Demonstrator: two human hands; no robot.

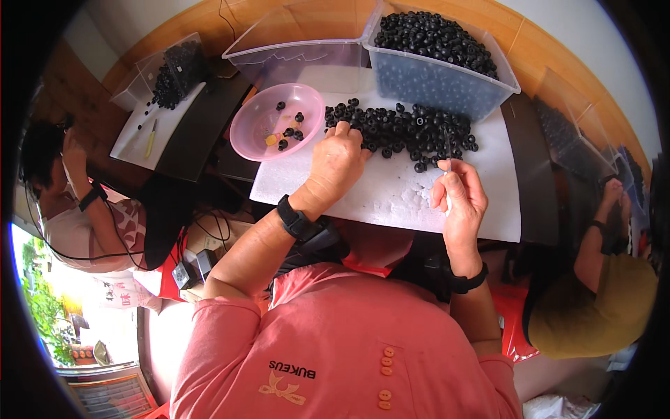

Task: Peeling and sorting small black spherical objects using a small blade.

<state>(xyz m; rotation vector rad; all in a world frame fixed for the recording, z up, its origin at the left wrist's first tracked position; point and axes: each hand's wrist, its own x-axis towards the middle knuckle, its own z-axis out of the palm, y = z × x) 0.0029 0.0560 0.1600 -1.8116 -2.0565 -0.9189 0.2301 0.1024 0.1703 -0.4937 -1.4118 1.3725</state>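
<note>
My left hand (338, 166) is at the near left edge of a loose pile of small black round parts (419, 129). Its fingers curl down among them, and what they pinch is hidden. My right hand (462, 199), held over the pile's near right side, is closed round a slim tool (447, 167) with a pale handle. The tool's thin tip points away from me, against the black parts. The parts look ring-like, some with a hole. A white foam sheet (391, 199) lies under the pile. Just left of my left hand stands a pink bowl (241, 133) holding several black parts and small yellowish bits.
A clear bin (443, 84) heaped with black parts stands behind the pile, beside another clear bin (296, 59). On the left, a person (105, 216) sits by a table with a yellow-handled tool (151, 143). Another person (593, 293) sits at the right.
</note>
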